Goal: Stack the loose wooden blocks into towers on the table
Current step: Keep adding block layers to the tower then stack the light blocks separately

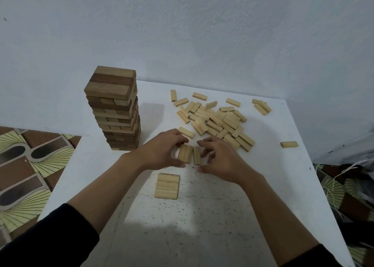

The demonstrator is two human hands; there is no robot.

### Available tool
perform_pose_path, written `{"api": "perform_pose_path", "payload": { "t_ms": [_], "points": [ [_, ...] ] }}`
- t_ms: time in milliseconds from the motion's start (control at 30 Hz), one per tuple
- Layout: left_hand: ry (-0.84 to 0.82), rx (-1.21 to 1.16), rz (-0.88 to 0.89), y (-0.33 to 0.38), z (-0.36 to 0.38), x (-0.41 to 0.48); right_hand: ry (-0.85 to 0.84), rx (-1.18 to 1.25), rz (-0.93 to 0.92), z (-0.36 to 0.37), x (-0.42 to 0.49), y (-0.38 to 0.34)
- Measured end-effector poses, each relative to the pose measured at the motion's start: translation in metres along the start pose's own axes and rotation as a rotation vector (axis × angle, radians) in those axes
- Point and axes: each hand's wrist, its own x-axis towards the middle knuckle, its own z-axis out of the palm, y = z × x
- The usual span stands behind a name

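Standing at the left of the table (202, 226) is a tower (115, 107). Beside it the left hand (162, 149) pinches two blocks (185, 153) and the right hand (220, 157) pinches a third block (196, 155) alongside. A row (167, 186) lies nearer, and a pile (216, 119) lies beyond, to the right.

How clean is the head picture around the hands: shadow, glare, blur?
Head view: dim, even light, no glare; the tower throws a soft shadow to its right on the table; the left hand, right hand and the blocks they grip look slightly soft; wide-angle lens bends the table edges.
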Motion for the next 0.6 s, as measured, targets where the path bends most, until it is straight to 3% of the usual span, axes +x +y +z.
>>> {"api": "perform_pose_path", "payload": {
  "t_ms": [600],
  "points": [
    [0.002,0.004,-0.054,0.001,-0.001,0.007,0.000,-0.025,-0.090,0.005,0.011,-0.006]
  ]
}}
